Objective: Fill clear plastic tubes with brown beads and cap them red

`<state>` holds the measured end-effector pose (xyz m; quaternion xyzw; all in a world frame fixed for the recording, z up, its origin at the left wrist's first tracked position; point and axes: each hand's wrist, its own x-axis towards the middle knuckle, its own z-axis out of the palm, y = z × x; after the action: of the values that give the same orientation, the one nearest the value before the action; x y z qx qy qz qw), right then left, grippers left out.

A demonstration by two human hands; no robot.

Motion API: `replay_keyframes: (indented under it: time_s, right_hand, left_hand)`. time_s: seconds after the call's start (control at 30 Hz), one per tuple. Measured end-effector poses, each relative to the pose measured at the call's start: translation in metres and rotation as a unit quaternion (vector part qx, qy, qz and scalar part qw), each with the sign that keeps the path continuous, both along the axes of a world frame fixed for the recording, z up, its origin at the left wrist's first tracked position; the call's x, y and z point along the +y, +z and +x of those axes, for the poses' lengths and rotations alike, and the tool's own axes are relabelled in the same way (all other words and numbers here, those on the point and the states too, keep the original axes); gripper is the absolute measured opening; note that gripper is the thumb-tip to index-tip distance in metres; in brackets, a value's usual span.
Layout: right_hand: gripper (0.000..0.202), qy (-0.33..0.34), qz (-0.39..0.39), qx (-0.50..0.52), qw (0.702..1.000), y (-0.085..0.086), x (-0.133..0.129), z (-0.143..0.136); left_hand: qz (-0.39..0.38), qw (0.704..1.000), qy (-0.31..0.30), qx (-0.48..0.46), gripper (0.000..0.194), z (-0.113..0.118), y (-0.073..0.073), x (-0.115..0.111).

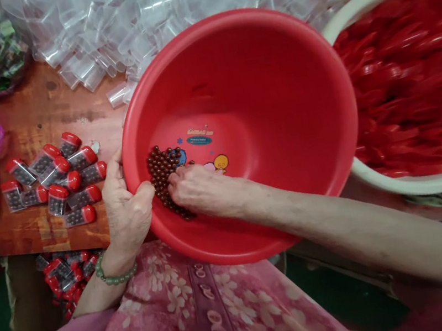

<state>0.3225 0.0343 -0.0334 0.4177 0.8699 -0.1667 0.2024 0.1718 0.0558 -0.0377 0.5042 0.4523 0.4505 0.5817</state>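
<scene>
A large red basin (285, 94) is tilted toward the left, over the table edge. Small brown balls (158, 170) lie heaped at its left side, beside a printed cartoon on the bottom. My left hand (126, 203) grips the basin's left rim, thumb over the edge and fingers outside. Inside the basin, my right hand (199, 188) touches the right side of the ball heap with its fingers curled together. Whatever those fingers hold, if anything, is hidden.
Left on the table (37, 94) lie several filled clear containers with red caps (58, 199). More fill a box below the edge. Empty clear containers (154, 11) are piled behind the basin. A white basin (351, 8) of red pieces (413, 84) stands right; bags lie far left.
</scene>
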Motion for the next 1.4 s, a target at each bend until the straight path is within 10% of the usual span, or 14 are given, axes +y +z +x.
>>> replay_keyframes:
  time_s: [0.2,0.43,0.6,0.8,0.97,1.17,1.27,1.4]
  right_hand:
    - [0.021,-0.093,-0.128,0.181,0.971,-0.006,0.017,0.003]
    - [0.039,-0.202,-0.218,0.462,0.836,-0.024,0.02,0.023]
    - [0.042,-0.207,-0.208,0.478,0.828,-0.004,0.019,0.031]
    - [0.036,-0.195,-0.145,0.491,0.837,0.03,0.022,0.044]
    - [0.028,-0.16,-0.096,0.539,0.822,0.045,0.017,0.046]
    - [0.023,-0.161,-0.013,0.534,0.83,0.065,-0.008,0.056]
    - [0.021,-0.245,0.065,0.509,0.823,0.081,-0.035,0.084]
    - [0.019,-0.498,0.282,0.374,0.73,0.082,-0.073,0.156]
  left_hand:
    - [-0.025,0.999,0.006,-0.024,0.047,-0.004,-0.002,-0.005]
    - [-0.036,0.998,0.007,-0.054,0.036,-0.006,-0.01,-0.005]
    - [-0.018,0.999,-0.023,0.014,0.045,-0.015,-0.019,0.0]
    - [0.252,0.935,-0.13,0.214,0.069,-0.031,0.01,0.003]
    - [0.161,0.937,-0.269,0.154,0.056,-0.017,0.031,0.005]
    - [0.128,0.964,-0.232,0.037,0.032,-0.002,0.033,0.0]
    - [0.13,0.971,-0.197,0.029,0.02,0.001,0.039,-0.003]
    - [0.072,0.978,-0.189,0.051,0.015,0.003,0.048,-0.001]
